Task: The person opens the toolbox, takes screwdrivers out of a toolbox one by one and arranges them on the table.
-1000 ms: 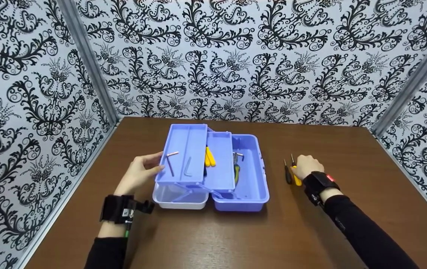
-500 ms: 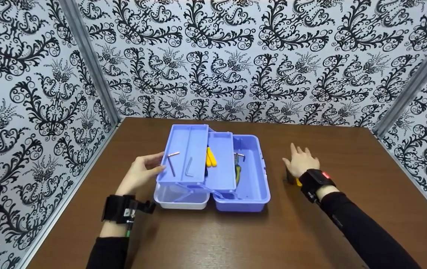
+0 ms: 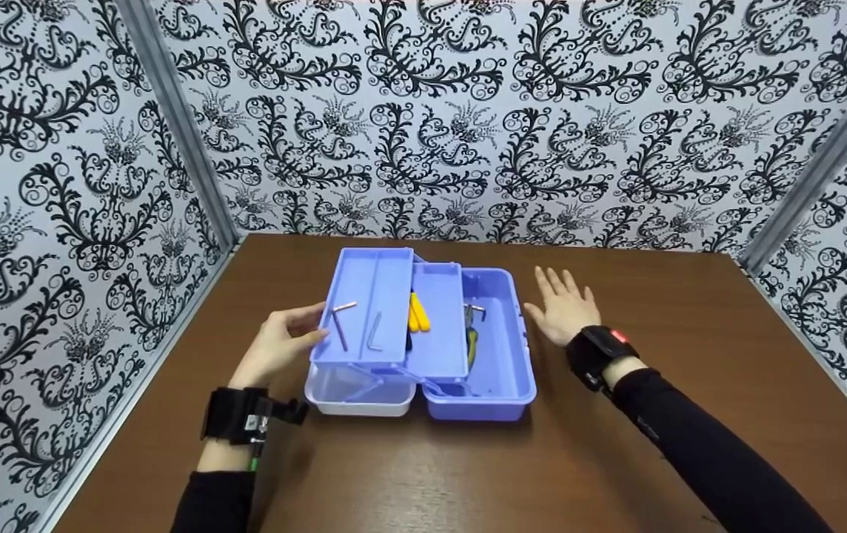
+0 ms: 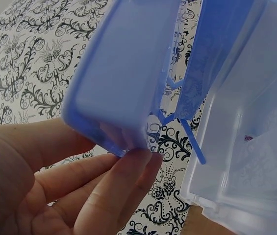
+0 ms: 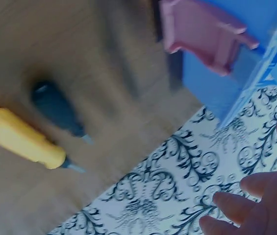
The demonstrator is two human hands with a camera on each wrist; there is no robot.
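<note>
The toolbox (image 3: 497, 370) is sitting open near the middle of the brown table (image 3: 616, 459), a pale blue-violet plastic box with its cantilever trays fanned out to the left above a clear lid (image 3: 357, 396). The left hand (image 3: 279, 344) is gripping the near-left edge of the upper tray (image 3: 372, 296), thumb on the rim and fingers curled underneath; the left wrist view is showing those fingertips (image 4: 138, 171) pressing up against the tray's underside. Two bent hex keys (image 3: 353, 329) are lying in that tray, and yellow handles (image 3: 416, 311) are showing in the gap beside the lower tray (image 3: 438, 318). The right hand (image 3: 563, 311) is hovering just right of the box, fingers straight and spread, holding nothing. In the right wrist view, a yellow-handled screwdriver (image 5: 25, 139) and a black-handled one (image 5: 57, 107) are lying side by side on the wood, clear of the hand, with the box's pink latch (image 5: 202, 32) nearby.
</note>
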